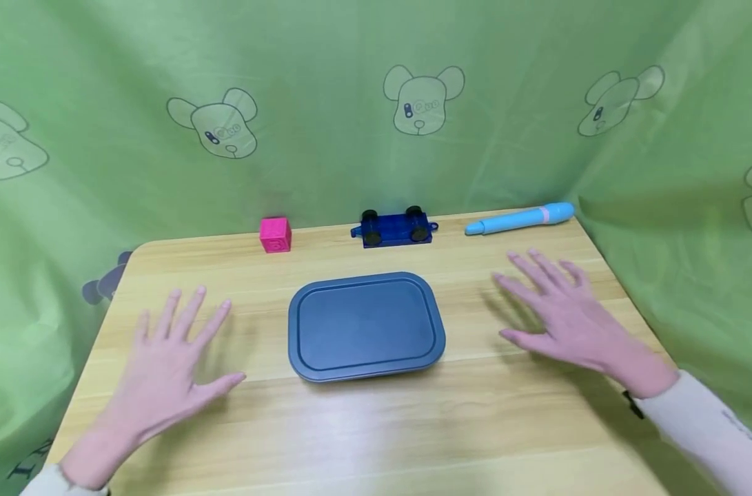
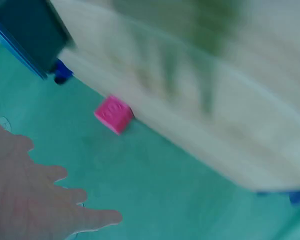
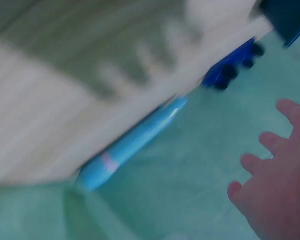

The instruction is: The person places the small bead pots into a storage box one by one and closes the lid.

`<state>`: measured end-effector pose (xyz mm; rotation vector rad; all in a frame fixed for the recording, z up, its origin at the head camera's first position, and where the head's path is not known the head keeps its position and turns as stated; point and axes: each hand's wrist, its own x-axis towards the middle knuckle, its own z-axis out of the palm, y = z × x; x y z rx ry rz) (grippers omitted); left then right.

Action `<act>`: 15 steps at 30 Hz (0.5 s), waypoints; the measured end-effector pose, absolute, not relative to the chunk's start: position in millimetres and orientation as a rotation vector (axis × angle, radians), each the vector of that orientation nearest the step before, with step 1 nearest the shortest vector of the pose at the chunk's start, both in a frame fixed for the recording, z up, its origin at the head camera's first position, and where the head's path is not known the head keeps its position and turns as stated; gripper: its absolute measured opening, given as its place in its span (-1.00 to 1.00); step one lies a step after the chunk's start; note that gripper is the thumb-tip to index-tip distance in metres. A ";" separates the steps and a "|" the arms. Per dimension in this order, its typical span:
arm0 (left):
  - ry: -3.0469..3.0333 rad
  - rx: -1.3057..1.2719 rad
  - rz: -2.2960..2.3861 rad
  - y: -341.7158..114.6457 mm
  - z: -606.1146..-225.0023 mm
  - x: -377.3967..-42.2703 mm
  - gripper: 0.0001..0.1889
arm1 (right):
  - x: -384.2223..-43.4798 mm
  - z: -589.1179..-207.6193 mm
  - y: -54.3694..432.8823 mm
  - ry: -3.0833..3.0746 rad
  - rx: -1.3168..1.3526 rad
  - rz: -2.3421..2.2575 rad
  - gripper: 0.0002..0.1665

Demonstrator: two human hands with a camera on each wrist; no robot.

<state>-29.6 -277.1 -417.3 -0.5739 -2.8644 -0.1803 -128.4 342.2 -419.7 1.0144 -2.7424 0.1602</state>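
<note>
Between the two hands, a dark blue-grey rectangular container with a lid [image 1: 366, 327] sits on the wooden table. My left hand [image 1: 165, 375] hovers on its left side, fingers spread and holding nothing. To the right, my right hand [image 1: 564, 317] is likewise spread above the tabletop and touches nothing. A pink cube block [image 1: 275, 235] stands near the back edge, beyond the left hand; it also shows in the left wrist view as a pink block [image 2: 114, 114]. Nearest the right hand's fingertips lies a light blue pen-shaped object [image 1: 520, 219] with a pink band.
At the back edge, behind the container, is a blue toy car base with black wheels [image 1: 394, 228]. A green cloth with bear prints [image 1: 326, 124] hangs behind the table [image 1: 376, 441] and along its sides.
</note>
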 end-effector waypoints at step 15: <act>-2.894 -0.375 0.089 -329.9 -401.5 -20.0 0.37 | -143.3 -398.4 384.4 -2.791 0.859 0.055 0.20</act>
